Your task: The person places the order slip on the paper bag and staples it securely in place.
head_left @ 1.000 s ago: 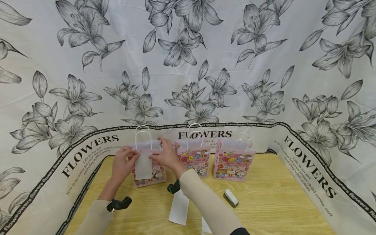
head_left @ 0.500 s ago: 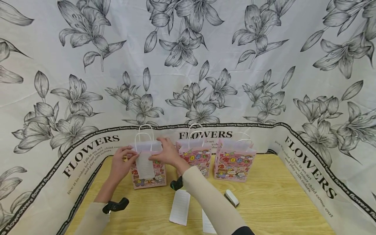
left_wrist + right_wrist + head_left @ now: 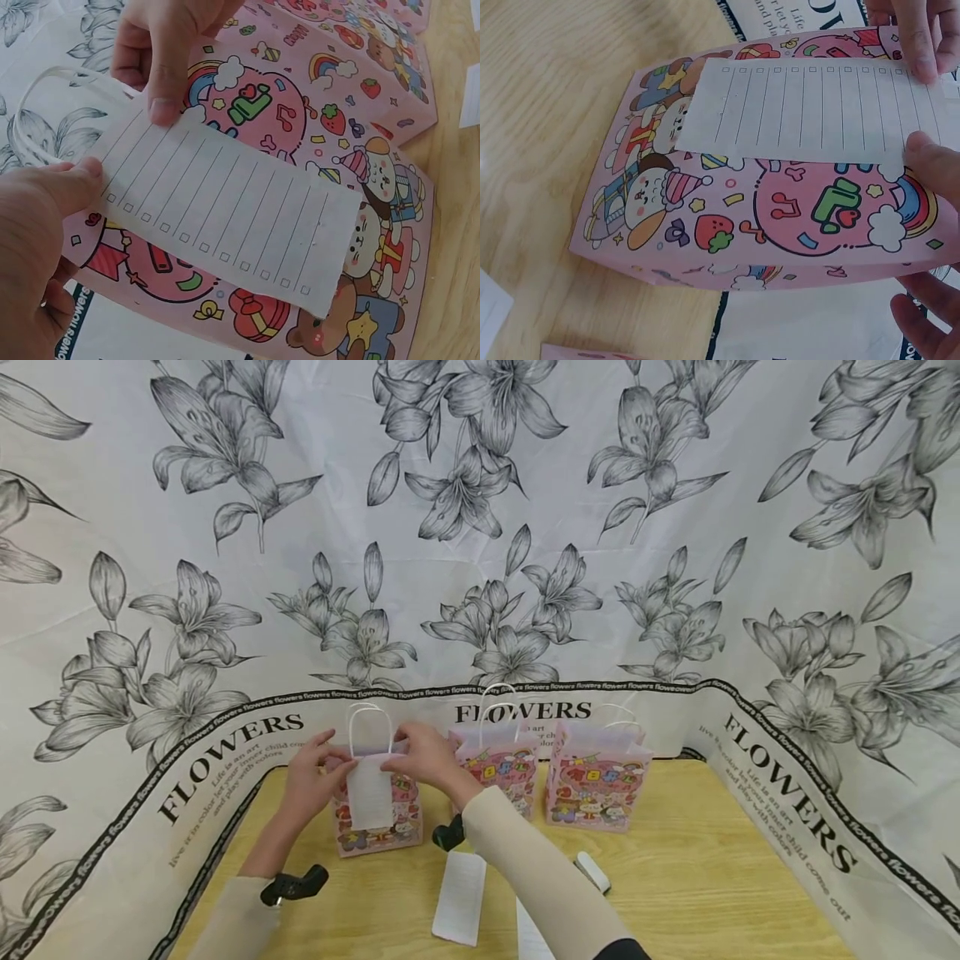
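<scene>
A white lined paper slip [image 3: 371, 797] with a column of small checkboxes lies flat against the front of the left pink cartoon gift bag [image 3: 378, 842], near its top rim. My left hand [image 3: 311, 781] pinches the slip's upper left corner, with the thumb on the paper in the left wrist view. At the slip's upper right corner my right hand [image 3: 431, 760] pinches slip and bag rim together, thumb in front and fingers behind. The bag's white handles [image 3: 371, 727] rise between the hands.
Two similar gift bags stand to the right, a middle one [image 3: 501, 777] and a right one [image 3: 600, 785]. Nearer lie another lined slip [image 3: 459, 897], a slip [image 3: 531, 935] partly under the right sleeve, and a white stapler [image 3: 592, 871]. A floral cloth [image 3: 480, 568] hangs behind.
The bag's mouth looks narrower and its two handles now nearly overlap. Both hands keep their hold at the slip's top corners. The head view has tipped slightly upward.
</scene>
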Demonstrator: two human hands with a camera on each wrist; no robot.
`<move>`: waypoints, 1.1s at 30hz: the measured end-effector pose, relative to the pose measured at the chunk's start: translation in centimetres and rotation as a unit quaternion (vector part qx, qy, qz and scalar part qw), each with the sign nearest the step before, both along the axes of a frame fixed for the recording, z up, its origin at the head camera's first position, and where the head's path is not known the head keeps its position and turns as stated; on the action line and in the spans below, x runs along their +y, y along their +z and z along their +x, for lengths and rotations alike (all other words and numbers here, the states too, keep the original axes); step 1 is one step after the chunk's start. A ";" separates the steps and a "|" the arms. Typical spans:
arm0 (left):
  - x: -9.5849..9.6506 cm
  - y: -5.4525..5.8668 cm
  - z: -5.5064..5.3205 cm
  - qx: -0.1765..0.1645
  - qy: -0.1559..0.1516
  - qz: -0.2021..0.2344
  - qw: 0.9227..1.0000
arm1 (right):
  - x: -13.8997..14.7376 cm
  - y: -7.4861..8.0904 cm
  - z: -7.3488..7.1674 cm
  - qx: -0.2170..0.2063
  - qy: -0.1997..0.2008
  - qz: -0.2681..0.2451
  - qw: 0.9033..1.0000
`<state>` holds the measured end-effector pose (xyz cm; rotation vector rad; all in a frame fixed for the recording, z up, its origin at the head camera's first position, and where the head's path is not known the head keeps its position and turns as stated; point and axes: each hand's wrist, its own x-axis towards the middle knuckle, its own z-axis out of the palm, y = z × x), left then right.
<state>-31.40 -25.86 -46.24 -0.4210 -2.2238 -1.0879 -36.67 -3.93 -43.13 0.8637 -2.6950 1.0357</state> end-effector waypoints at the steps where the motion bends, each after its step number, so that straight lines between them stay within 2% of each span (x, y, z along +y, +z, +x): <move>1: -0.1 0.0 0.0 -0.003 -0.002 -0.003 1.000 | 0.0 0.1 0.0 0.001 0.003 0.007 1.000; 7: -0.2 0.4 0.1 -0.032 0.006 -0.038 0.999 | -0.2 0.2 -0.1 0.009 0.034 0.051 0.998; 10: -0.2 0.7 0.0 -0.047 0.019 -0.050 0.997 | -0.2 0.1 -0.2 0.005 0.044 0.053 0.998; 17: -0.5 1.8 -0.5 -0.105 0.040 -0.070 0.991 | -0.2 0.1 -0.3 -0.027 0.059 0.005 0.998; 20: -0.6 2.3 -0.8 -0.115 0.034 -0.102 0.987 | -0.1 0.1 -0.2 -0.048 0.068 -0.025 0.996; 23: -0.8 2.5 -1.1 -0.120 0.033 -0.154 0.980 | -0.1 0.0 -0.1 -0.064 0.072 -0.045 0.994; 26: -0.9 2.5 -1.2 -0.126 0.030 -0.175 0.976 | -0.2 0.0 -0.1 -0.071 0.073 -0.048 0.994; 30: -1.0 2.4 -1.1 -0.166 -0.027 -0.117 0.979 | -0.1 -0.1 -0.2 -0.059 0.072 -0.033 0.995; 33: -1.1 2.3 -0.9 -0.204 -0.065 -0.074 0.974 | -0.1 -0.1 -0.3 -0.052 0.074 -0.026 0.996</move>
